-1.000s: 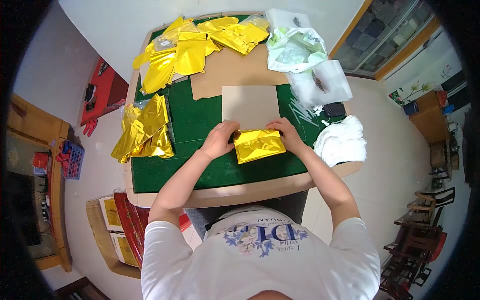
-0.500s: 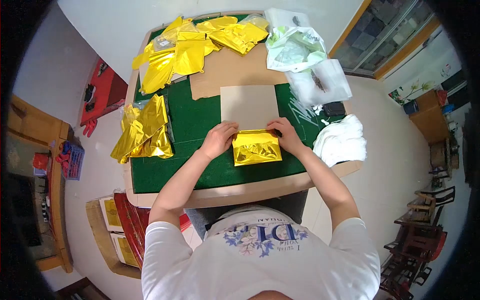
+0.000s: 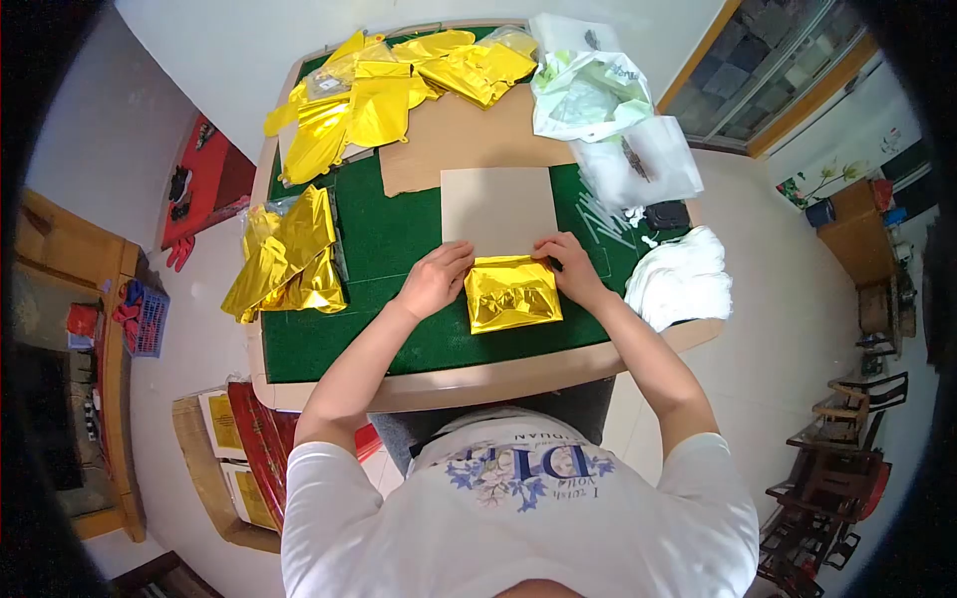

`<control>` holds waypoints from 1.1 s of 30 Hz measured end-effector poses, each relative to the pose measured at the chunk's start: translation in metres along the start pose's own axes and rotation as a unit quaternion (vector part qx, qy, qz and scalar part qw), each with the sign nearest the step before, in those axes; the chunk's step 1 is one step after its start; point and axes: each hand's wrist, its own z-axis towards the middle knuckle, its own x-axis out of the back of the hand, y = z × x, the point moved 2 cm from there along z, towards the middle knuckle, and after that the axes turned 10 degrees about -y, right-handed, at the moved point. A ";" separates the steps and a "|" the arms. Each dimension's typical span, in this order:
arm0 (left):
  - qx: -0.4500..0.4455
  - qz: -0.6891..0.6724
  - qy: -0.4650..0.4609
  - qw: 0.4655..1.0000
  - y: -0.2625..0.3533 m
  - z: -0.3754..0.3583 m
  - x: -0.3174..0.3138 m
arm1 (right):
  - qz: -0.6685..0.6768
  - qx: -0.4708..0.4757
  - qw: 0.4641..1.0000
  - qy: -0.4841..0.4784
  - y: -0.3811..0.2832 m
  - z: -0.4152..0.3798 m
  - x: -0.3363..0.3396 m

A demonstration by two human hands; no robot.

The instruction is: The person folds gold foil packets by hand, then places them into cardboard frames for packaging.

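With the clock centred on the work, the green tabletop [image 3: 309, 349] is spread all round. A gold foil pile [image 3: 379, 110] is laid at 11 o'clock, brown cardboard [image 3: 478, 135] at 12, and plastic bags [image 3: 588, 100] are heaped at 1. A second foil pile [image 3: 284, 254] is set at 9 and a white cloth [image 3: 683, 279] at 3, by which sideways room may be limited. At 12, nearer, a card sheet [image 3: 498, 204] is met by the gold foil piece [image 3: 513, 299] at the centre; the foil was tilted a second ago and is now laid squarer, so its edges seem better aligned for handling. Its upper corners are touched by the left hand [image 3: 439, 277] and right hand [image 3: 571, 269], kept well apart; whether the foil is pinched cannot be told. A small black object [image 3: 666, 215] is left at 2.
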 end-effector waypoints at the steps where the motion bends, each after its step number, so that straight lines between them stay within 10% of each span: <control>1: 0.004 0.002 -0.001 1.000 0.001 0.000 0.000 | 0.000 0.000 1.000 0.000 -0.001 0.000 0.000; 23: 0.099 -0.025 -0.027 0.994 -0.003 0.017 0.017 | 0.000 0.004 1.000 0.027 -0.003 -0.002 -0.002; 27: -0.056 0.131 -0.062 0.988 0.001 0.049 0.017 | -0.008 0.001 1.000 0.018 -0.004 -0.001 -0.002; 33: -0.004 0.111 -0.135 0.985 -0.007 0.044 -0.014 | -0.023 0.011 0.999 0.029 -0.006 -0.002 -0.002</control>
